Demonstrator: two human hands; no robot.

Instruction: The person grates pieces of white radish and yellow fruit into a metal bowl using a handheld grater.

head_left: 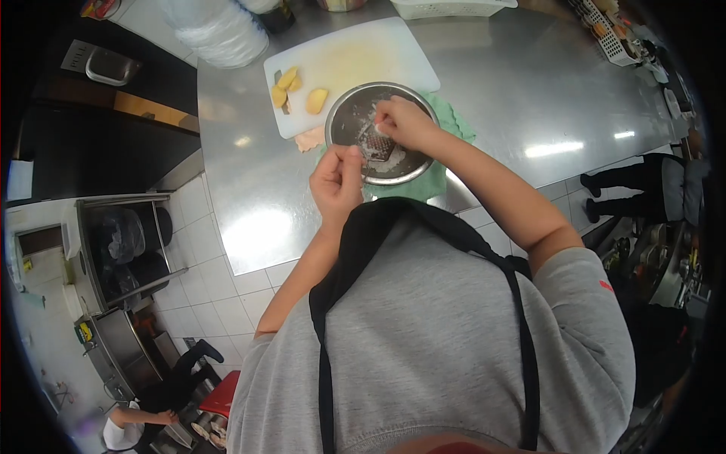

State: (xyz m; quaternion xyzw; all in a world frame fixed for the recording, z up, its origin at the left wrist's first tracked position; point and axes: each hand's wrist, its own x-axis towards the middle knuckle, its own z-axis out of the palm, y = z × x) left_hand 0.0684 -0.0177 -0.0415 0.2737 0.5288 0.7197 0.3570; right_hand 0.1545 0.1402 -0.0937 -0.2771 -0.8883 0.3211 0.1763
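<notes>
A round metal bowl (pixel 393 181) rests on a green cloth (pixel 451 121) in front of me. A small metal grater (pixel 380 148) lies tilted inside it, with white shreds on and around it. My left hand (pixel 338 180) is closed at the bowl's left rim and pinches the near end of the grater, mostly hidden by the fingers. Above the grater, my right hand (pixel 407 125) is closed on a small white piece (pixel 380 129), pressed near the grating face. The kind of this piece is too small to make out.
Behind the bowl a white cutting board (pixel 378 49) carries several yellow peeled pieces (pixel 317 101). Plastic-wrapped containers (pixel 219 34) stand at the back left, and a white basket (pixel 454 7) at the back. Other people (pixel 125 426) are at lower left and at right.
</notes>
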